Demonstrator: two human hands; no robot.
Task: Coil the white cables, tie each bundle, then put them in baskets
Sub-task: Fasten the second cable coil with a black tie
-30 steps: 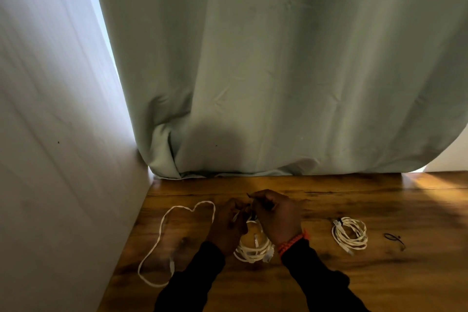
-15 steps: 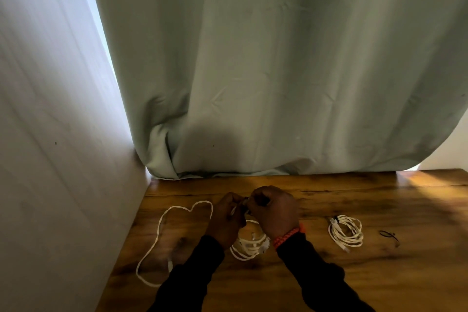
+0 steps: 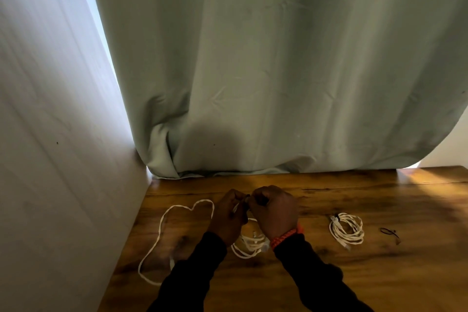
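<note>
Hands meet over the middle of the wooden counter [image 3: 329, 281], knuckles toward the camera. The left hand [image 3: 229, 215] and the right hand [image 3: 274, 210] press close together, fingers [image 3: 255, 196] curled tight around the upper part of a coiled white cable [image 3: 249, 243], whose loops hang below the palms and rest on the counter between the two dark sleeves. Something small and dark is pinched where the fingertips meet; whether it is a tie is too small to tell. An orange beaded bracelet [image 3: 285, 235] sits on the right wrist.

To the left, a loose white cable [image 3: 162, 230] lies uncoiled in a long open loop on the counter, running from near the left hand out toward the grey wall [image 3: 50, 134]. To the right, well apart from the hands, a second coiled bundle [image 3: 347, 232] lies flat with a dark tie around its upper edge. Further right, a small black tie [image 3: 390, 232] lies alone on the wood. A pale green curtain [image 3: 278, 71] hangs behind, its hem touching the counter's far edge.
</note>
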